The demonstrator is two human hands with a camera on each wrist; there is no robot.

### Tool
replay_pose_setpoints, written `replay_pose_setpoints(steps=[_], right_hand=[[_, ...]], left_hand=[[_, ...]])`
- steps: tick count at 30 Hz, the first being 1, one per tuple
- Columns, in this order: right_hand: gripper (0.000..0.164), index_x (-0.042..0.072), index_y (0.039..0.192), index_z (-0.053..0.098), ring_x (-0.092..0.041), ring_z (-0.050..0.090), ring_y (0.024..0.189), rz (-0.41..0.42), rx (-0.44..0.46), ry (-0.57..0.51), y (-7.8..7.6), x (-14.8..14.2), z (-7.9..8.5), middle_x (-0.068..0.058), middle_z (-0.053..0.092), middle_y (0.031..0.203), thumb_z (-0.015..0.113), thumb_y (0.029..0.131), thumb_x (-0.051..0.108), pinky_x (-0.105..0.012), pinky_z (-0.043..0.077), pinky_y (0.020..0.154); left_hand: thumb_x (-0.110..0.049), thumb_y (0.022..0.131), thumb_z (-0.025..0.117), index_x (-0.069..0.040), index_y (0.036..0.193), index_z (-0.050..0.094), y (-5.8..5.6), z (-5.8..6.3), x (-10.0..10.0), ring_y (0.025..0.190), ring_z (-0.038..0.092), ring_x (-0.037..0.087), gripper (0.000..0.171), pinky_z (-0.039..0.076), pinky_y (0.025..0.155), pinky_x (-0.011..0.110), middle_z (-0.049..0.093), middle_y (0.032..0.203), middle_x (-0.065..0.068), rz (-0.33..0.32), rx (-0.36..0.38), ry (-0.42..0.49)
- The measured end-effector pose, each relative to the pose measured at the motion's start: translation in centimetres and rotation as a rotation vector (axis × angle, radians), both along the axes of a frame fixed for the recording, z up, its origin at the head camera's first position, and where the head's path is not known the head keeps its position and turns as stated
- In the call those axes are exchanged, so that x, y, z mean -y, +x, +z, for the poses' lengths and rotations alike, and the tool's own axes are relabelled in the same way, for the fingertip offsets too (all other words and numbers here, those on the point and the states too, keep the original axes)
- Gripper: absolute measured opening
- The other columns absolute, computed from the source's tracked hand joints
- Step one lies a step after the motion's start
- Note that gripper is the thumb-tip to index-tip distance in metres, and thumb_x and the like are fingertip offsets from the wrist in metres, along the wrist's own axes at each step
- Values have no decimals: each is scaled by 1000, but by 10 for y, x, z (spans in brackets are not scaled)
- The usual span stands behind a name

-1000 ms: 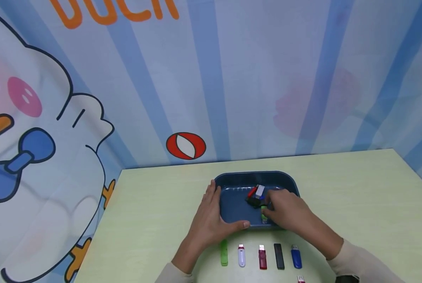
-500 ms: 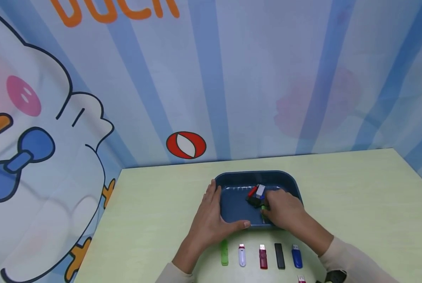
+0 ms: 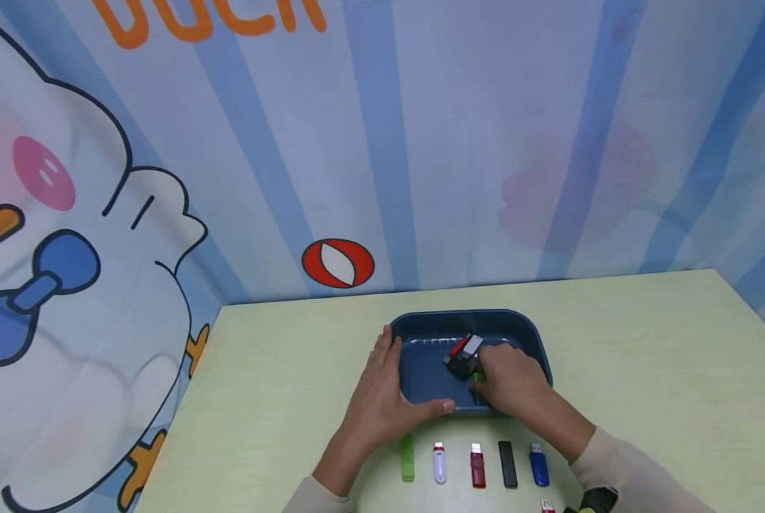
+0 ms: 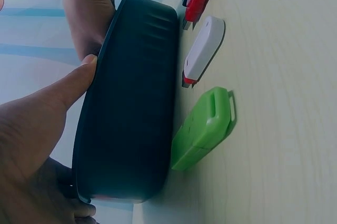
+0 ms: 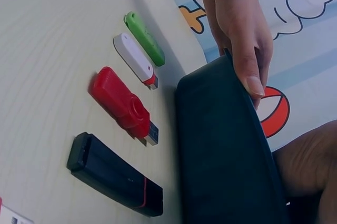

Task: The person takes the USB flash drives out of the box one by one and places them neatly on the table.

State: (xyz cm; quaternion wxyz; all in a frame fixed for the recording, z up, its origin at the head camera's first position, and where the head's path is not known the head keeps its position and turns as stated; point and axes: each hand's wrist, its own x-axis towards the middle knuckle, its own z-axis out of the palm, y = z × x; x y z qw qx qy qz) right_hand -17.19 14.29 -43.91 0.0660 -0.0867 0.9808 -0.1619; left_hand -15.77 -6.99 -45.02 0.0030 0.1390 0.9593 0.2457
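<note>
A dark blue tray point(image 3: 429, 377) sits on the table. My left hand point(image 3: 382, 399) spans its near left corner, fingers straight along the left side and thumb along the near rim. Inside the tray my right hand point(image 3: 513, 377) has curled fingers and pinches a green USB flash drive point(image 3: 479, 377), mostly hidden under the fingers. Beside those fingertips lies a small cluster: a red stick point(image 3: 459, 346), a white-and-grey stick point(image 3: 473, 345) and a black piece point(image 3: 462, 367). Both wrist views show the tray's outer wall; the right fingertips are hidden in them.
A row of USB flash drives lies before the tray: green point(image 3: 407, 459), white point(image 3: 439, 463), red point(image 3: 478, 467), black point(image 3: 507, 464) and blue point(image 3: 539, 467). Another red-ended one point(image 3: 547, 506) is cut off by the lower edge. A printed backdrop point(image 3: 459, 178) stands behind the table.
My right hand has shifted slightly and now covers more of the green USB flash drive. The cluster beside it has turned a little. My left hand stays in place.
</note>
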Motion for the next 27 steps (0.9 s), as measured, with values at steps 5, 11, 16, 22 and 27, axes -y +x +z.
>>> replay_pose_setpoints(steps=[5, 11, 16, 22, 27], right_hand=[[25, 6, 88, 63, -14, 47, 53, -5, 9, -8, -1, 0, -1, 0, 49, 61, 75, 79, 26, -27, 37, 43], [23, 7, 84, 61, -15, 48, 54, -13, 27, -7, -3, 2, -1, 0, 50, 63, 75, 79, 25, -27, 39, 44], [26, 6, 86, 62, -15, 47, 56, -18, 11, 6, -4, 3, -3, 0, 51, 64, 76, 78, 26, -27, 40, 45], [23, 4, 88, 63, -15, 47, 54, -30, 11, -14, -3, 5, -3, -1, 50, 62, 75, 79, 22, -27, 39, 45], [20, 1, 88, 62, -15, 47, 53, -25, 3, -42, -2, 5, -2, -2, 49, 60, 72, 79, 16, -27, 39, 45]], left_hand=[[-84, 63, 55, -5, 151, 22, 0, 1, 0, 141, 2, 19, 122, 18, 110, 42, 4, 158, 6, 1, -2, 2], [-85, 63, 54, -6, 151, 21, 0, -1, 0, 141, 2, 19, 123, 17, 111, 41, 4, 158, 6, 5, -5, -4], [-84, 63, 55, -6, 151, 21, 0, -2, 0, 141, 2, 19, 122, 17, 110, 41, 4, 158, 6, 2, -4, 8], [-84, 63, 55, -7, 151, 21, 0, -2, 0, 141, 1, 19, 122, 16, 111, 41, 3, 158, 5, 3, -1, 3], [-84, 64, 55, -7, 151, 21, -1, -3, 0, 141, 0, 18, 122, 15, 111, 40, 3, 158, 5, 1, -4, 2]])
